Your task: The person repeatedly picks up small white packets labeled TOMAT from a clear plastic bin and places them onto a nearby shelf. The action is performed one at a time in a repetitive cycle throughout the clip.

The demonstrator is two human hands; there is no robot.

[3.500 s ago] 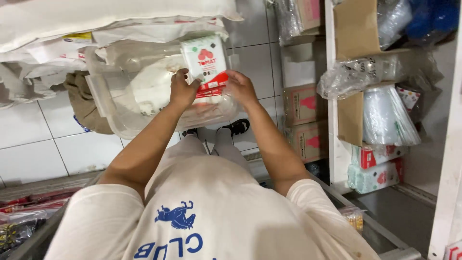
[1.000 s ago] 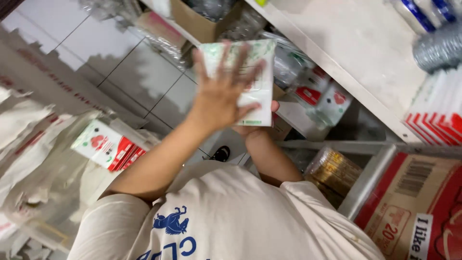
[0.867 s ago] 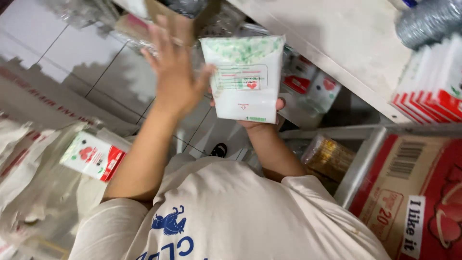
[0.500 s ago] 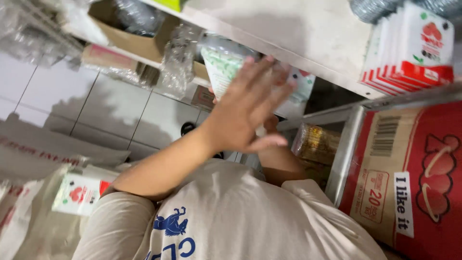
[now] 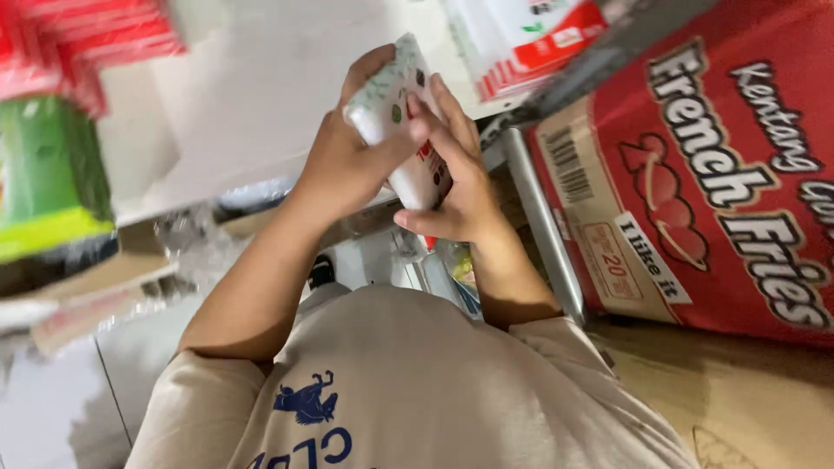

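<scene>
Left hand (image 5: 347, 161): curled around the far side of a white plastic-wrapped pack (image 5: 408, 130), thumb and fingers closed on it.
Right hand (image 5: 456, 174): fingers spread flat over the near face of the same pack, pressing it toward the left palm.
Pack: raised between both hands, up against the underside of a white shelf (image 5: 252, 95), green speckles along the top edge, red print lower down; not resting on anything.
Nearby: red and white packs (image 5: 521, 39) stacked on the shelf to the right, a red cardboard carton (image 5: 712, 182) beside a metal upright (image 5: 539, 226), a green pack (image 5: 48, 174) to the left.
Progress, as judged: pack gripped and lifted to shelf height; not yet set down on any shelf, both hands clamped on it.
</scene>
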